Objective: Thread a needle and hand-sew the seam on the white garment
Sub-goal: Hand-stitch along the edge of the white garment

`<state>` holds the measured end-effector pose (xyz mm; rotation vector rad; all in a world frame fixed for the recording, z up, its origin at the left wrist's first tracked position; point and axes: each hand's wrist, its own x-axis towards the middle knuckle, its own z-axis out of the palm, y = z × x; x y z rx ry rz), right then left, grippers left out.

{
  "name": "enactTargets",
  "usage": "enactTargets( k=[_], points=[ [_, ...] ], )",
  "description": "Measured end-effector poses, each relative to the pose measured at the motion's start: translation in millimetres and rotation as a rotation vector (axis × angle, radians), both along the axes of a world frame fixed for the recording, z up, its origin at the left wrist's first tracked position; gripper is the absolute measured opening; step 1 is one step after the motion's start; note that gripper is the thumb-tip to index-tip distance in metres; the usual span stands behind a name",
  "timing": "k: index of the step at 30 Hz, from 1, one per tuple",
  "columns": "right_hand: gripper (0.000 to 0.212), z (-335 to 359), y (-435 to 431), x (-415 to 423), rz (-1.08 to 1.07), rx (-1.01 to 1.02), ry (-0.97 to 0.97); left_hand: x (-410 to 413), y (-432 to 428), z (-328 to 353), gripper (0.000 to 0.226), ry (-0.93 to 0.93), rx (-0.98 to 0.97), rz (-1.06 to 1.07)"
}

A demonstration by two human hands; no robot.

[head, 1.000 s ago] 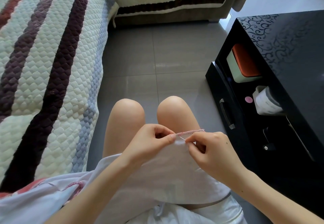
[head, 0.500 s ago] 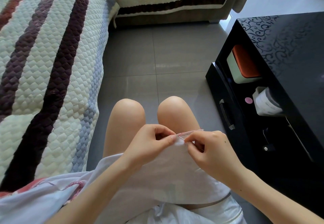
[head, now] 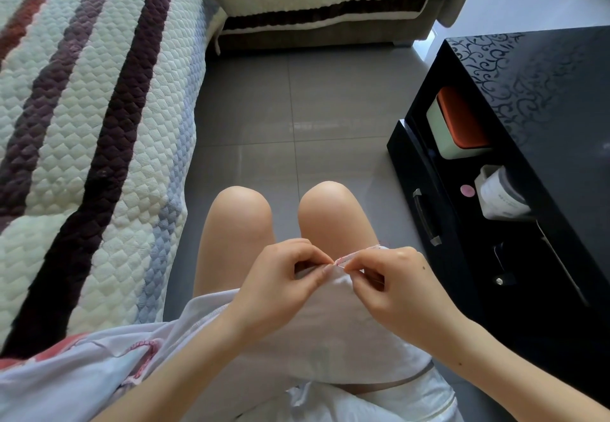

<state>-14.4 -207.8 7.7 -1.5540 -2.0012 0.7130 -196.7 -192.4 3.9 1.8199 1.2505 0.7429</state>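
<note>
The garment is lying over the lap at 6 o'clock. The left hand is pinching its pink hem with curled fingers. The right hand, at 3 o'clock of the left, is pinching the needle at that hem.

The garment, white and thin, is lying draped over the lap and trailing off to the left, where a pink stitched trim is showing. Its upper hem, narrow and edged in pink, is being held up taut between both hands. The left hand is pinching one end. The right hand is pinching the needle, a thin sliver sitting at the hem between the fingertips. The thread is too fine to make out.
</note>
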Motion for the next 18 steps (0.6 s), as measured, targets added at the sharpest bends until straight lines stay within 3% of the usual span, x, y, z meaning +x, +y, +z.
enactTargets(
  k=[6, 12, 18],
  points=[
    [0.029, 4.2, -1.1, -1.8, -0.029, -0.045, -0.002, -2.5, -1.4, 5.2, 0.008, -0.026, -0.083, 0.031],
    [0.017, 14.7, 1.6, 3.6, -0.035, -0.301, 0.259, -3.2, -3.5, 7.6, 0.009, -0.039, -0.252, 0.073],
    [0.022, 25.6, 9.6, 9.3, -0.023, -0.582, 0.465, -5.3, -2.0, 10.5, 0.013, -0.100, -0.419, 0.011]
  ],
)
